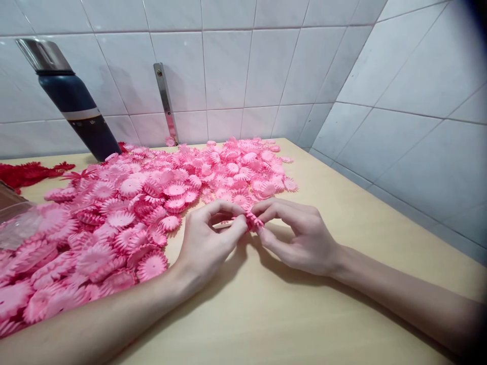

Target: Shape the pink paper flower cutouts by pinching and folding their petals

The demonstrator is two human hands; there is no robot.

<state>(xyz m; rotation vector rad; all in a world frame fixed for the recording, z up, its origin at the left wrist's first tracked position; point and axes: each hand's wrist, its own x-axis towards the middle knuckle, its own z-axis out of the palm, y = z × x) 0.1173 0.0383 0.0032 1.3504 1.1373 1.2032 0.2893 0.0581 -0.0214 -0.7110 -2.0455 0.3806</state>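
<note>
A small pink fringed piece is pinched between both hands above the table. My left hand grips its left side with thumb and fingertips together. On the other side, my right hand holds the same piece between thumb and index finger. Just behind and to the left of the hands spreads a large heap of pink scalloped discs, some stacked together. Parts of the held piece are hidden by the fingertips.
A dark blue bottle with a metal cap stands at the back left. Red fringed material and a clear plastic bag lie at the left. A metal strip is on the tiled wall behind the wooden table.
</note>
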